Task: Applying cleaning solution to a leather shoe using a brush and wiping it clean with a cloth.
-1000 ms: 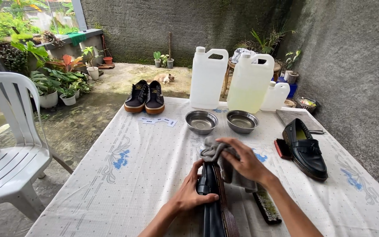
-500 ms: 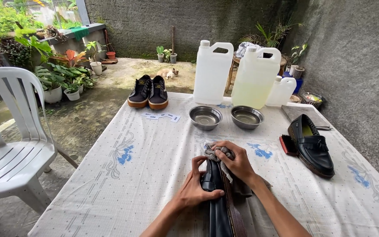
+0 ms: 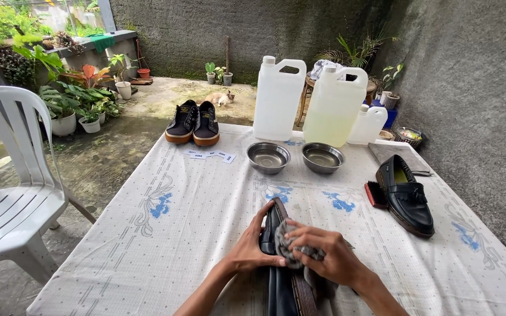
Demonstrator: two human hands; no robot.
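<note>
At six o'clock on the desk (image 3: pixel 177 234), left hand (image 3: pixel 252 248) grasps a black shoe (image 3: pixel 281 281) turned on its side; right hand (image 3: pixel 330 257) fingers clench a grey cloth (image 3: pixel 291 247) against it. Two steel bowls (image 3: pixel 268 157) sit at twelve.

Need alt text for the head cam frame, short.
Two bare hands work on a black shoe at the table's near edge: left hand steadies it, right hand presses a grey cloth on it. Beyond: two steel bowls and jugs.

Single head-worn view looks down, forward over the table (image 3: pixel 194 234), hands near
</note>
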